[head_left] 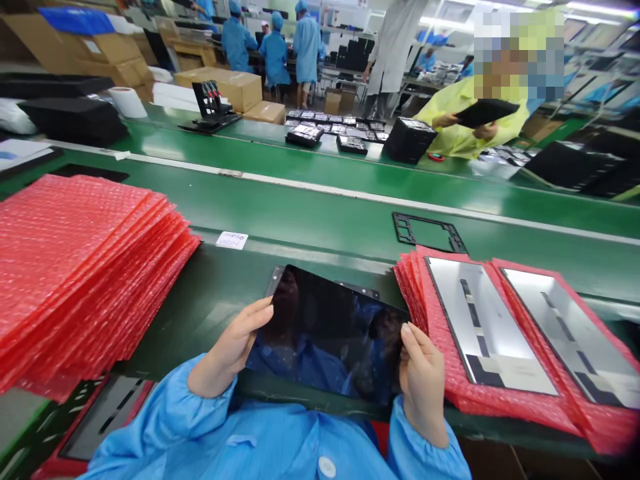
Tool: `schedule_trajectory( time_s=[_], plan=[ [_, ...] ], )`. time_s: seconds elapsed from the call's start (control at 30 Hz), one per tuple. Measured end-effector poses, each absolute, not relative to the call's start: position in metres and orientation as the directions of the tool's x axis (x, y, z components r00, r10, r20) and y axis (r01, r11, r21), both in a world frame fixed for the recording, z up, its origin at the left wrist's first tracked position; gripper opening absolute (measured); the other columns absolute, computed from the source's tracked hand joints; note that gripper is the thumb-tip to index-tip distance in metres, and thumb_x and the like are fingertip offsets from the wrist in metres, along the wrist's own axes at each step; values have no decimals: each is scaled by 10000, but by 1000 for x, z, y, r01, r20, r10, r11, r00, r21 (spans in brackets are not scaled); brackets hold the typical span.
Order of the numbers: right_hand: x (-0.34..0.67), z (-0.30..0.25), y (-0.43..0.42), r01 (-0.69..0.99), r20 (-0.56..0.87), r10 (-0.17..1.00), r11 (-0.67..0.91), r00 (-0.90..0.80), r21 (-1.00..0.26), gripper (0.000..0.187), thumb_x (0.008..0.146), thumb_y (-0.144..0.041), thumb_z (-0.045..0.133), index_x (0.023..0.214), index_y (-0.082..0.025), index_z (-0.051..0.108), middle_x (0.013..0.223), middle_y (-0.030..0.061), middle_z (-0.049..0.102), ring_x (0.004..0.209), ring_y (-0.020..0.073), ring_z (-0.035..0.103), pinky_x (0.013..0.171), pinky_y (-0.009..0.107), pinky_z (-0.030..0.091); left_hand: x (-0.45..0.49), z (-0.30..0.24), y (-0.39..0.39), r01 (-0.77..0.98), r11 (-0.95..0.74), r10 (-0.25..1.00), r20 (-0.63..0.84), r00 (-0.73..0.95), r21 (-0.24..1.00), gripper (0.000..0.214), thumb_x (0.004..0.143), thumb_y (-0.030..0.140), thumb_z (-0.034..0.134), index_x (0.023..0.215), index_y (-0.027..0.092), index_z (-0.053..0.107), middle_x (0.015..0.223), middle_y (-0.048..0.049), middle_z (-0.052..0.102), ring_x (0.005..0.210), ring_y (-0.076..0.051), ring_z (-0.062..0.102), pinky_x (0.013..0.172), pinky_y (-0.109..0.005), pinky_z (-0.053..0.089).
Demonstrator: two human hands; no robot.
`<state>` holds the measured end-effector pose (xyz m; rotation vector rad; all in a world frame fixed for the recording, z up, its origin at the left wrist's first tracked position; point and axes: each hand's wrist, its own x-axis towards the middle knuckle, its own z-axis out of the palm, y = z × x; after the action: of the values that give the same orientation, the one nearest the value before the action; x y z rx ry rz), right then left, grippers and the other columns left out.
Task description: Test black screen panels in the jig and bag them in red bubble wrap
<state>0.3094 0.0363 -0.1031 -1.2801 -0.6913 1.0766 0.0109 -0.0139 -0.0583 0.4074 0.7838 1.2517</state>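
A glossy black display panel (325, 333) is held up in front of me, tilted, its dark face towards me. My left hand (235, 343) grips its left edge, thumb on the front. On the opposite edge, my right hand (423, 377) pinches the panel between thumb and fingers. Behind the panel, part of a grey metal piece (273, 280) shows on the bench; the rest is hidden. Just right of my right hand, a silver-backed display panel (493, 327) lies on pink bubble-wrap bags (413, 280), and a second silver-backed panel (570, 337) lies beside it.
Pink bubble-wrap bags (85, 267) form a tall stack at left. A black frame (427, 232) and a white label (232, 240) lie on the green bench (310, 193). Across it, a person in yellow (500, 120) holds a dark panel near a black stack (409, 140).
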Motion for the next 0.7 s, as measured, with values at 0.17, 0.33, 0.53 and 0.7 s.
schedule_trajectory(
  time_s=[0.17, 0.33, 0.53, 0.7],
  plan=[
    [309, -100, 36, -255, -173, 916, -82, 361, -964, 363, 580, -440, 885, 821, -193, 772, 746, -6, 723, 659, 120, 630, 614, 236, 521, 11, -58, -13, -687, 292, 945, -313, 98, 666, 340, 795, 269, 730, 1125, 186, 741, 1072, -89, 762, 1034, -293, 701, 948, -383, 535],
    [307, -96, 33, -255, -158, 916, -64, 369, -965, 351, 578, -441, 884, 805, -199, 768, 738, -3, 723, 649, 133, 633, 613, 255, 526, 11, -57, -12, -678, 300, 936, -345, 74, 671, 367, 786, 274, 735, 1140, 176, 733, 1071, -96, 761, 1034, -299, 701, 937, -389, 546],
    [309, -95, 29, -194, -99, 937, -34, 336, -980, 295, 690, -444, 823, 858, -209, 766, 752, 4, 727, 667, 146, 635, 638, 273, 518, 11, -54, -11, -690, 303, 912, -411, 8, 657, 334, 745, 233, 755, 1075, 186, 751, 1039, -71, 771, 1025, -299, 705, 909, -373, 574],
    [311, -91, 23, -109, -44, 939, -7, 342, -994, 290, 760, -443, 767, 929, -207, 764, 811, 19, 735, 748, 181, 652, 715, 324, 519, 11, -52, -8, -717, 312, 825, -552, -121, 624, 251, 747, 118, 685, 978, 185, 756, 948, -45, 784, 936, -279, 735, 829, -357, 618]
  ],
)
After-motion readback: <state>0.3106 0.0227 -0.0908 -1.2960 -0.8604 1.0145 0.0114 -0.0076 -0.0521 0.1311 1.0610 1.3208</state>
